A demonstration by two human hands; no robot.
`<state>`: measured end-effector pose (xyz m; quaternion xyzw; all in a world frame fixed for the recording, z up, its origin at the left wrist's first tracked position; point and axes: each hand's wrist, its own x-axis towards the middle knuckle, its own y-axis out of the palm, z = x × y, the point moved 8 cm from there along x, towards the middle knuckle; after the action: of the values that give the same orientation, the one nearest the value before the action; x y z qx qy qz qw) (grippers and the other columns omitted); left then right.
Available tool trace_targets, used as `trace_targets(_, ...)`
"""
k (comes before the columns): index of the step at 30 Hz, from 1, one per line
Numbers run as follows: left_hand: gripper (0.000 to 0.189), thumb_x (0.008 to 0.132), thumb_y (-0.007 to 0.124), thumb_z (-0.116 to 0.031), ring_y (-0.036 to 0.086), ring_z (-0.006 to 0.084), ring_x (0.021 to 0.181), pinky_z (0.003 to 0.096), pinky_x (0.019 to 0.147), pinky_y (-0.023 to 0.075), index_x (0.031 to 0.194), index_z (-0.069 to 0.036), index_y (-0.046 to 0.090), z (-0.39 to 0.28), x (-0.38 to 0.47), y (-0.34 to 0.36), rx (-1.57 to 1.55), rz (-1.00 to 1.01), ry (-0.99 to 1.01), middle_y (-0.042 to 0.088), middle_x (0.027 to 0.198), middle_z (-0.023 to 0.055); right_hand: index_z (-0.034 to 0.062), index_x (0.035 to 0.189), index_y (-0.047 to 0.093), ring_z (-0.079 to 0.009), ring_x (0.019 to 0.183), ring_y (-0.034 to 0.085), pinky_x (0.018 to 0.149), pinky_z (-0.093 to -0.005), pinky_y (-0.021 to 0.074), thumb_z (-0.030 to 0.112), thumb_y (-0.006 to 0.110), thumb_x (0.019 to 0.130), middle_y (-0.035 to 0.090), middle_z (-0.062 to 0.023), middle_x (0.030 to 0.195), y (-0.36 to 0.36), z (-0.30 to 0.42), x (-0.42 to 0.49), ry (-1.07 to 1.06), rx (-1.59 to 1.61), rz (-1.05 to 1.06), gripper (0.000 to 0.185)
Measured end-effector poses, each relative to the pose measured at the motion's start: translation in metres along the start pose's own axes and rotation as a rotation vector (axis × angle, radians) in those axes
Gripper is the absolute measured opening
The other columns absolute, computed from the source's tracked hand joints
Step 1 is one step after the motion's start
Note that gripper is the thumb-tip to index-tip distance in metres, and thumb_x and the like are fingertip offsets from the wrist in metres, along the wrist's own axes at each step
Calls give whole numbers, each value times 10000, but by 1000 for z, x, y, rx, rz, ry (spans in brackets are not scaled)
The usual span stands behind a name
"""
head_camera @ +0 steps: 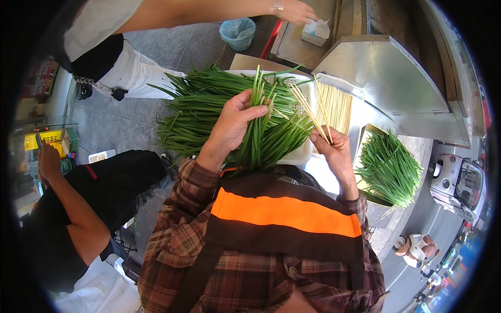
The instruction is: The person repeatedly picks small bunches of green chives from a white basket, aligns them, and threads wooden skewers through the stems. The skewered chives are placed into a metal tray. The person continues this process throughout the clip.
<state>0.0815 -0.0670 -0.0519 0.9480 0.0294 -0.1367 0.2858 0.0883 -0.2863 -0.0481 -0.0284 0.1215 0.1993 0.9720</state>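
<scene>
My left hand (235, 125) grips a small bunch of garlic chives (254, 129), its pale stem ends pointing away from me. Several thin bamboo skewers (311, 111) are held in my right hand (332, 146), fanning out from between thumb and fingers. Beneath my hands, a heap of chives (203, 105) fills a white plastic basket (307, 154) and spills over its left side. Just beyond my right hand, a clear plastic tray (358, 94) contains many loose skewers (338, 103) lying side by side. A skewer tip (281, 114) also shows near my left fingertips.
At right, more chives (391, 168) lie in a yellow-edged tray (368, 131). A metal counter with a slanted panel (383, 74) borders the far right. One person's hand (295, 11) reaches toward a tissue box (315, 35); another person (70, 219) sits at left. A lined bin (238, 33) stands beyond.
</scene>
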Motion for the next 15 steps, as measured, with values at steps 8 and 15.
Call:
trace_targets(8, 311, 830, 610, 29, 603, 154, 862, 286, 805, 496, 1134, 6, 550, -1, -2, 1, -6, 2, -19, 628, 977, 79, 35, 840, 639, -12, 574, 389, 516, -184, 311, 85, 643, 874, 484, 75, 631, 2, 5, -1, -28, -20, 20, 61)
trace_targets(15, 275, 829, 604, 40, 599, 136, 873, 267, 814, 503, 1098, 8, 557, -1, -1, -1, -25, 11, -41, 627, 992, 73, 31, 839, 638, -11, 576, 388, 517, -183, 311, 86, 648, 871, 493, 75, 637, 0, 2, -1, -3, 2, 1, 65)
